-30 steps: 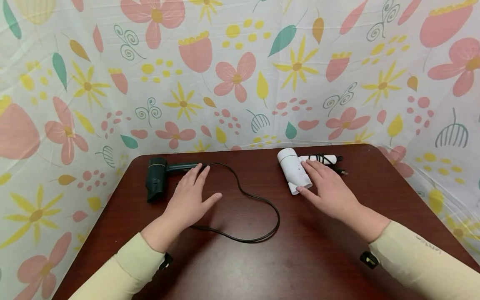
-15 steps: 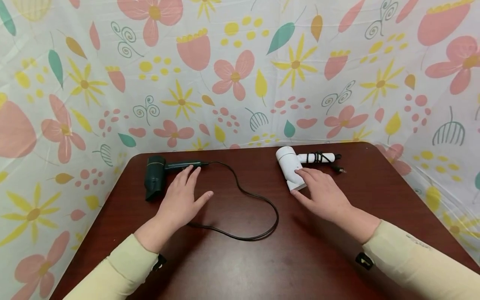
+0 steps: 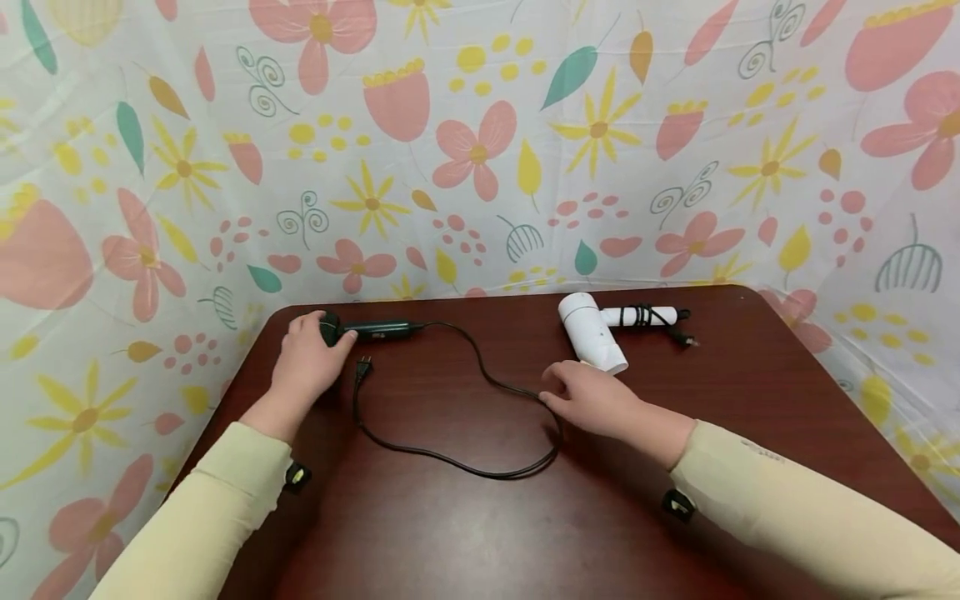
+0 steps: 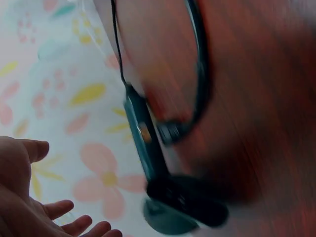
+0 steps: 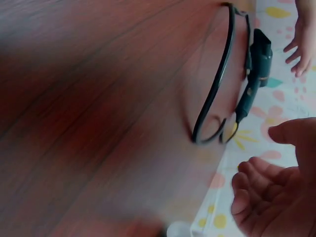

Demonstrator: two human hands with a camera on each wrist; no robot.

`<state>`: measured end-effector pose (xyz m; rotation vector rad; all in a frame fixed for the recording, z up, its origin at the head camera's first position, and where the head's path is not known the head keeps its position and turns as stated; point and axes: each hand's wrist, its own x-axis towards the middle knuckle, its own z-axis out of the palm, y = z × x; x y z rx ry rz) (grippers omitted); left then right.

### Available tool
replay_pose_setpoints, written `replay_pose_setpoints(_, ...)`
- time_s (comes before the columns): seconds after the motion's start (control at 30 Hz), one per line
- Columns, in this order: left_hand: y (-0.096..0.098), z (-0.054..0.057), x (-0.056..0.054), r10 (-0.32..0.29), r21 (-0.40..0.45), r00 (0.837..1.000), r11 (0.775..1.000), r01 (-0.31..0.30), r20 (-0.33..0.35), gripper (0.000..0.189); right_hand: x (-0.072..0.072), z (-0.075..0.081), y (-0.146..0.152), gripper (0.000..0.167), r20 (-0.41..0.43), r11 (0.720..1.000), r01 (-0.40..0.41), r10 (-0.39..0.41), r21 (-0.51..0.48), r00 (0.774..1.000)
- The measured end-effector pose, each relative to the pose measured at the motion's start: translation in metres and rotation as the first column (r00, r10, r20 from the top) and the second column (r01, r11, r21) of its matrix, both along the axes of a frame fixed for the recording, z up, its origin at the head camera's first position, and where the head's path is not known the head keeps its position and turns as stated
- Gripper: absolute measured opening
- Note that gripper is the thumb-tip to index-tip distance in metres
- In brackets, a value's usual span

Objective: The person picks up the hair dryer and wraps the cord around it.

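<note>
A dark green hair dryer [image 3: 378, 331] lies at the table's back left, its handle pointing right. My left hand [image 3: 307, 358] is over its barrel and hides most of it in the head view. The left wrist view has this hand's fingers [image 4: 59, 210] spread, apart from the dryer's handle [image 4: 147, 143]. My right hand [image 3: 600, 404], fingers loosely bent and holding nothing, hovers beside the looped black cord [image 3: 450, 461]. Just beyond it lies a white hair dryer [image 3: 588, 333], its own cord wound round the handle. The dark dryer's plug [image 3: 363, 371] rests below its handle.
Both dryers lie on a dark red-brown wooden table [image 3: 480, 533] with rounded back corners. A flower-patterned curtain [image 3: 480, 225] hangs behind it and along both sides. The black cord loops across the middle of the tabletop.
My left hand has moved left and forward, from the dark dryer's handle to over its barrel, uncovering the plug. My right hand has drawn left and nearer, away from the white dryer, its fingers bending more.
</note>
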<state>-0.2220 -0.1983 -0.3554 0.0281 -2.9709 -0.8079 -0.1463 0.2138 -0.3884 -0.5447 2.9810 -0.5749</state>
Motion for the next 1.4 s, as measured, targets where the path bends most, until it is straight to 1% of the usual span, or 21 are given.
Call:
replay_pose_setpoints(0.1,-0.017,0.0,-0.013,0.06,0.039,0.995,0.997,-0.063,0.078,0.082,-0.008,-0.003,-0.01,0.038,0.056,0.999,0.017,-0.019,0.037,0.998)
replay_pose_setpoints(0.17,-0.025,-0.001,-0.02,0.077,0.052,0.988,0.995,-0.085,0.132,0.083,-0.012,-0.006,-0.015,0.04,0.089,0.997,0.038,-0.044,0.067,0.995)
replay_pose_setpoints(0.27,-0.037,-0.004,-0.03,0.076,0.07,0.972,0.993,-0.094,0.224,0.086,-0.018,-0.011,-0.02,0.04,0.141,0.993,0.057,-0.071,0.104,0.987)
replay_pose_setpoints(0.37,-0.045,-0.005,-0.039,0.06,0.085,0.95,0.992,-0.09,0.306,0.088,-0.022,-0.015,-0.025,0.038,0.193,0.988,0.064,-0.091,0.139,0.977)
replay_pose_setpoints(0.43,-0.048,-0.007,-0.044,0.05,0.083,0.937,0.993,-0.083,0.345,0.088,-0.024,-0.018,-0.027,0.036,0.214,0.986,0.066,-0.099,0.155,0.972)
replay_pose_setpoints(0.53,-0.051,-0.011,-0.053,0.044,0.078,0.921,0.994,-0.08,0.387,0.086,-0.026,-0.021,-0.027,0.028,0.224,0.984,0.067,-0.104,0.165,0.969)
replay_pose_setpoints(0.73,-0.056,-0.018,-0.066,0.041,0.075,0.89,0.994,-0.083,0.453,0.088,-0.03,-0.022,-0.026,0.013,0.216,0.988,0.045,-0.076,0.145,0.973)
replay_pose_setpoints(0.8,-0.058,-0.02,-0.069,0.037,0.074,0.884,0.994,-0.08,0.467,0.089,-0.031,-0.023,-0.025,0.01,0.214,0.99,0.041,-0.07,0.138,0.974)
replay_pose_setpoints(0.93,-0.057,-0.023,-0.073,0.024,0.112,0.87,0.99,-0.091,0.492,0.088,-0.031,-0.024,-0.025,0.008,0.206,0.99,0.043,-0.07,0.133,0.976)
replay_pose_setpoints(1.03,-0.057,-0.025,-0.075,0.0,0.16,0.861,0.983,-0.094,0.508,0.086,-0.031,-0.026,-0.025,0.008,0.206,0.99,0.044,-0.071,0.131,0.976)
replay_pose_setpoints(1.17,-0.058,-0.029,-0.077,-0.038,0.224,0.853,0.97,-0.093,0.52,0.086,-0.032,-0.027,-0.025,0.008,0.209,0.99,0.039,-0.067,0.133,0.976)
replay_pose_setpoints(1.23,-0.059,-0.03,-0.077,-0.049,0.236,0.849,0.968,-0.09,0.525,0.086,-0.033,-0.027,-0.025,0.007,0.209,0.99,0.04,-0.068,0.131,0.976)
replay_pose_setpoints(1.3,-0.059,-0.032,-0.076,-0.053,0.241,0.847,0.966,-0.09,0.529,0.086,-0.032,-0.027,-0.025,0.007,0.207,0.991,0.053,-0.077,0.121,0.975)
replay_pose_setpoints(1.33,-0.058,-0.032,-0.075,-0.048,0.249,0.846,0.963,-0.102,0.531,0.087,-0.032,-0.027,-0.024,0.007,0.205,0.992,0.062,-0.084,0.111,0.975)
replay_pose_setpoints(1.4,-0.057,-0.032,-0.073,-0.022,0.262,0.852,0.956,-0.136,0.523,0.091,-0.031,-0.027,-0.023,0.007,0.195,0.994,0.082,-0.096,0.079,0.976)
